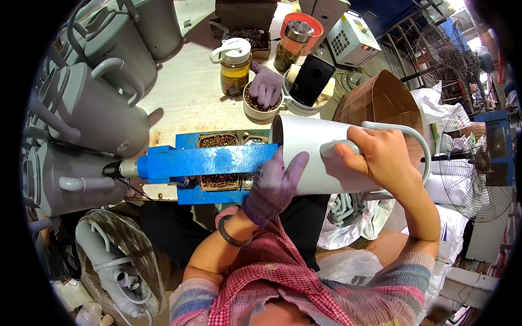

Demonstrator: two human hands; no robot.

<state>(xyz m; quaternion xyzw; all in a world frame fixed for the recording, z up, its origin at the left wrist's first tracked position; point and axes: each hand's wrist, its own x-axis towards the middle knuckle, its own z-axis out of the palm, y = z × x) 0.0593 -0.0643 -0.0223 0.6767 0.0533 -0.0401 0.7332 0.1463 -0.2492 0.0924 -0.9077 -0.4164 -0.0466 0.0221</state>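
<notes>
Right hand (383, 155) is clamping grey can (307, 144) by its handle (328, 149) | gloved left hand (274, 187) is touching it, finger closure: can't tell

Here are two hands (274, 182) (383, 155), one held grey container (310, 146), two clear jars (235, 79) (288, 54) and one black phone (312, 80).

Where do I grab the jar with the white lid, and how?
Probably best round the clear middle of the jar, coming from the left. It stands upright, and the cup and purple glove crowd its right. The white loop on its lid sticks out left too, but I can't tell if that's tight.
</notes>
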